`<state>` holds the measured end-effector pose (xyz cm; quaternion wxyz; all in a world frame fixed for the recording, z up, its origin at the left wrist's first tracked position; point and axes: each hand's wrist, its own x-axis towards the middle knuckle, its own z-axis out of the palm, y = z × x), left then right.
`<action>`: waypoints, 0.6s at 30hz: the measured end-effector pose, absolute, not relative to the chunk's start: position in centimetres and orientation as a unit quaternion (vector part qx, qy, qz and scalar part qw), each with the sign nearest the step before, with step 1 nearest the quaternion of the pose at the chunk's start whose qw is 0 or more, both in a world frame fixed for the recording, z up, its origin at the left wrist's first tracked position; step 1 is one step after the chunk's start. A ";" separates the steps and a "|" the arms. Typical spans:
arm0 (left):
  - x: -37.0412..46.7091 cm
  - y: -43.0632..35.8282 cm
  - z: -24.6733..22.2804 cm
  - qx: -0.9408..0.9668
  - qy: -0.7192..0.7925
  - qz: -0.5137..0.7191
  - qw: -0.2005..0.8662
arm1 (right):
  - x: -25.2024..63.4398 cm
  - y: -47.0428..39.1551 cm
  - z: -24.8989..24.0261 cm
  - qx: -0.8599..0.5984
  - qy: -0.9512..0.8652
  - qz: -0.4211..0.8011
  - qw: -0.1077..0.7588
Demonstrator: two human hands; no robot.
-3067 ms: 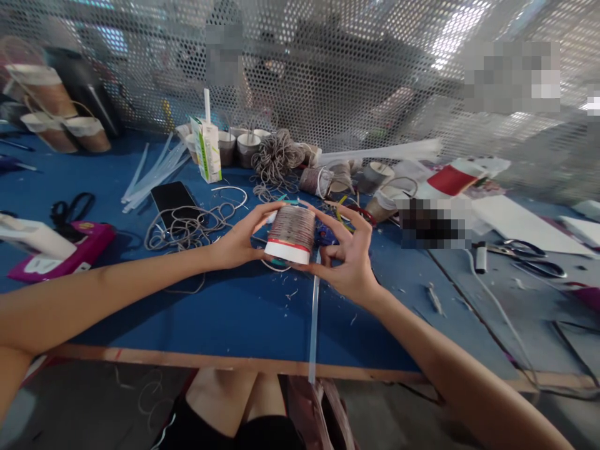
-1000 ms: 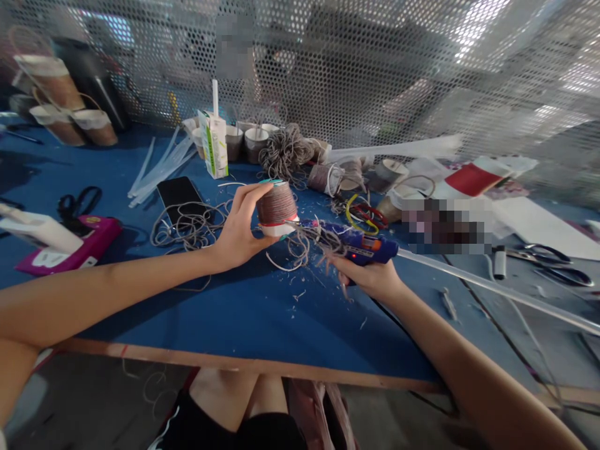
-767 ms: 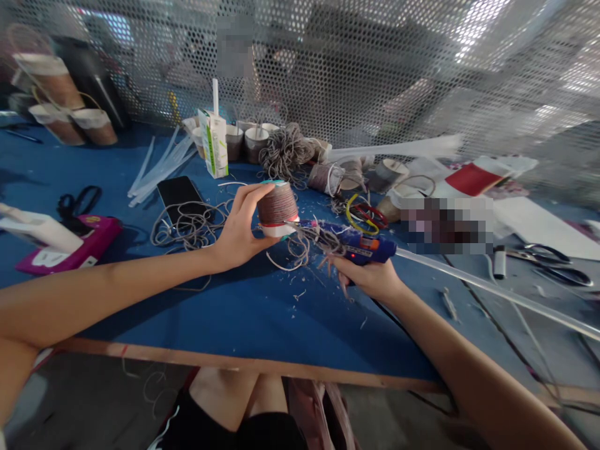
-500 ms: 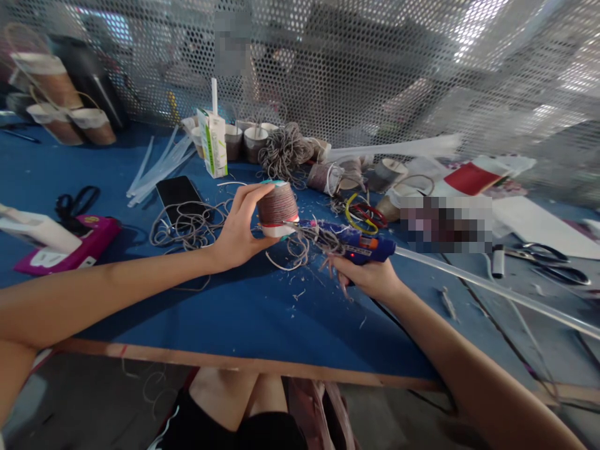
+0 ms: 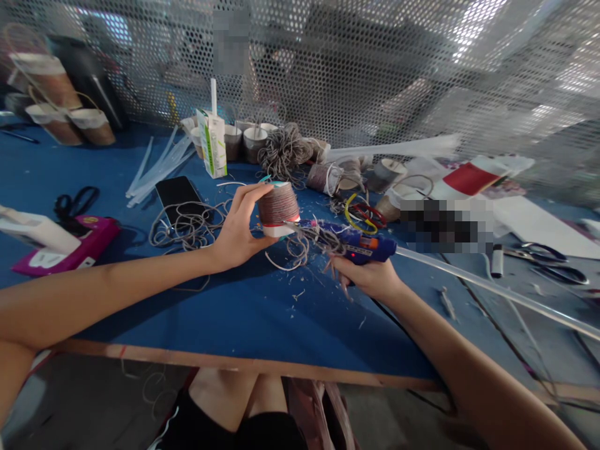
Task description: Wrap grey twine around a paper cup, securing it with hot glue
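A small cup [image 5: 278, 208] wound with brown cord is held upright by its left side in my left hand [image 5: 239, 228], thumb low and fingers over the top. My right hand [image 5: 368, 275] grips a blue glue gun [image 5: 363, 245], its front end and nozzle pointing left at the cup's lower rim. Cord scraps and glue strings cling around the front of the gun. From its back a long clear glue stick [image 5: 492, 289] runs to the right. Loose grey cord [image 5: 187, 225] lies in loops left of my left hand, partly over a black phone [image 5: 179, 197].
Behind the cup stand a drink carton [image 5: 213, 144], a cord bundle [image 5: 285, 150] and several wrapped cups. Scissors [image 5: 544, 256] lie at the right, a magenta device [image 5: 89, 247] at the left. A perforated metal screen [image 5: 328, 75] borders the back.
The cup has turned very slightly in my left hand. My right hand and the glue gun have hardly moved.
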<state>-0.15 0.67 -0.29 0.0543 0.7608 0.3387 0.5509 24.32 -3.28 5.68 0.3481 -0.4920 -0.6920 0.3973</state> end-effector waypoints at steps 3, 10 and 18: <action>-0.1 0.7 -0.3 0.759 0.334 0.556 0.054 | 24.2 -3.3 5.8 -0.495 -0.692 0.397 0.345; -0.1 0.9 -0.5 0.754 0.314 0.574 0.055 | 24.3 -3.2 6.1 -0.502 -0.694 0.385 0.345; -0.1 1.0 -0.7 0.745 0.315 0.585 0.065 | 24.4 -3.1 6.1 -0.508 -0.691 0.373 0.355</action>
